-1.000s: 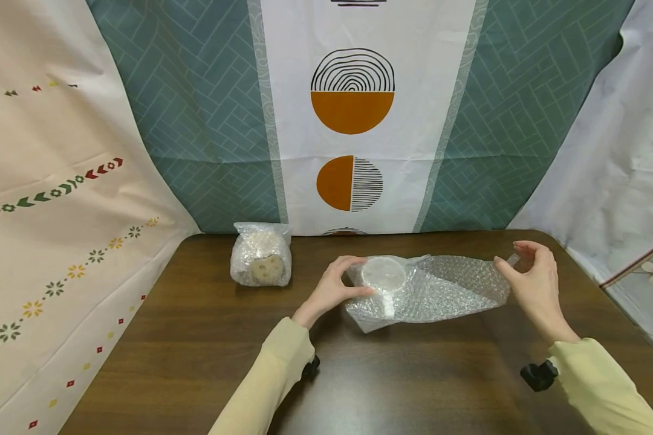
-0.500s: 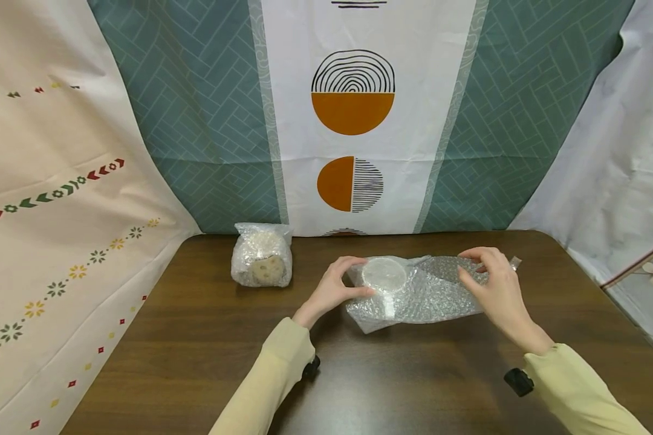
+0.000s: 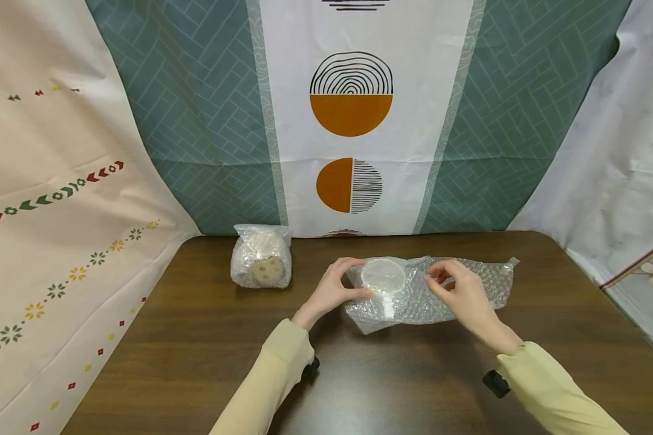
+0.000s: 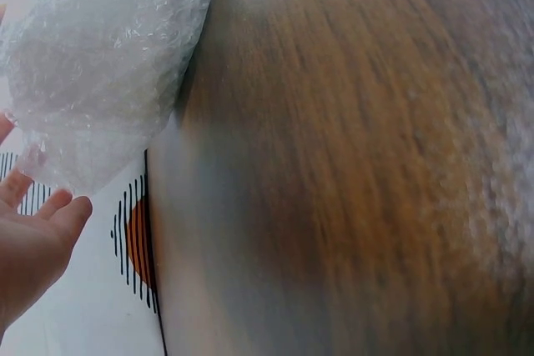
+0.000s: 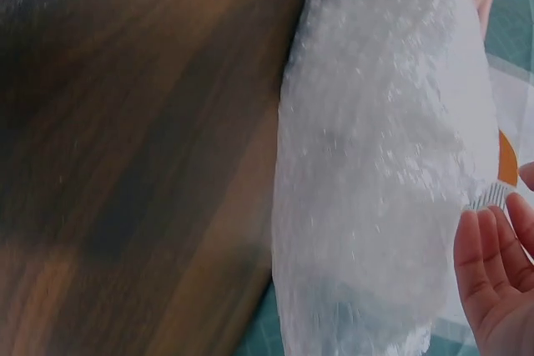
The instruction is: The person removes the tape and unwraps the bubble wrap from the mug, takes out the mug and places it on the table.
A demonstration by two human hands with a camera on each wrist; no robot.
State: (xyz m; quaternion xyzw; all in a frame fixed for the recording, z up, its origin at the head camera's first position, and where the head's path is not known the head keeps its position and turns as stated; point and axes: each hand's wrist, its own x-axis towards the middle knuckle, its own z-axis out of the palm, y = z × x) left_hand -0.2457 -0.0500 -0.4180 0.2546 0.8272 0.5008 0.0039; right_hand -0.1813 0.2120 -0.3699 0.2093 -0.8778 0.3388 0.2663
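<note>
Here at the long brown table (image 3: 207, 362), the left hand (image 3: 336, 286) has a round, clear-looking thing (image 3: 383, 275) in its grasp, near the middle of the far edge. Thumb on the near side, fingers on the far side: a brace, I'd say, to stop the piece rolling or sliding while its cover lies loose. That round thing sits in the left end of a sheet of bubble wrap (image 3: 490, 279), and what it is made of I can't tell through the plastic.

The rest of the sheet trails off towards the far right corner, a small tab (image 3: 513, 263), tape by the look of it, sticking out at its tip. Stretched lengthwise like that, the wrap seems placed to give the right hand room to work.

And the right hand (image 3: 464, 295)? Released, as far as I can judge: fingers loosely bent over the sheet, a gap between thumb and forefinger, nothing gripped. Whether a fingertip brushes the plastic I can't say.

Over by the far left corner stands a second wrapped bundle (image 3: 261, 257), a pale speckled patch showing at its front. It's well apart from both hands, probably parked there so the middle stays workable. Behind the far edge hangs a patterned cloth (image 3: 354, 145).
</note>
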